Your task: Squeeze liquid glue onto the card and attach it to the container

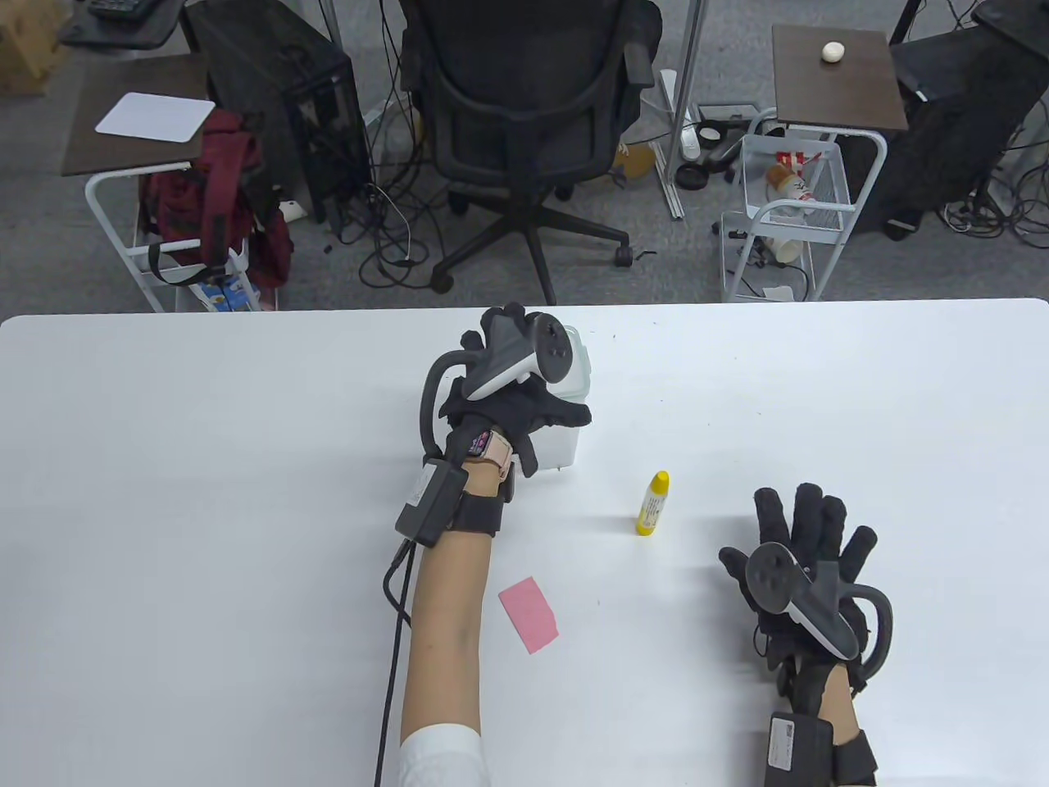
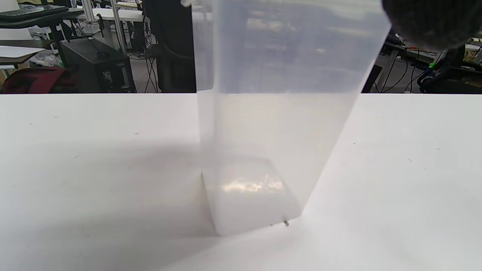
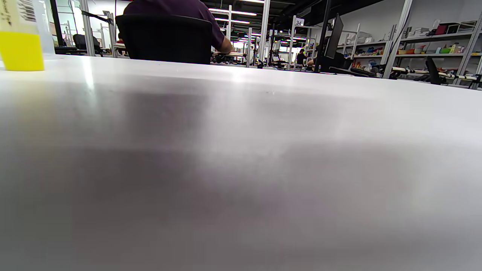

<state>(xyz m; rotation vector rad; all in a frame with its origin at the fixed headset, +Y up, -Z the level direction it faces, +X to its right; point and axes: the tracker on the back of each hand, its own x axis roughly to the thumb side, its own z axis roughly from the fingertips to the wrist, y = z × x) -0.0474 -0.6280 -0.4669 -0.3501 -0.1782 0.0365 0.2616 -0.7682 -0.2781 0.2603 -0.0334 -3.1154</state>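
A tall translucent plastic container (image 1: 571,443) stands at the middle of the white table (image 1: 205,459). My left hand (image 1: 524,402) lies over its top and grips it. In the left wrist view the container (image 2: 278,113) fills the centre, with a gloved fingertip (image 2: 433,22) at its upper right edge. A small yellow glue bottle (image 1: 653,502) stands to the right of the container; its base shows in the right wrist view (image 3: 20,45). A pink card (image 1: 530,614) lies flat next to my left forearm. My right hand (image 1: 807,533) rests flat on the table, fingers spread, empty, right of the bottle.
The table's far edge (image 1: 737,303) runs just behind the container. Beyond it on the floor are an office chair (image 1: 524,123), side carts (image 1: 787,205) and cables. A cable (image 1: 393,656) trails from my left wrist along the table.
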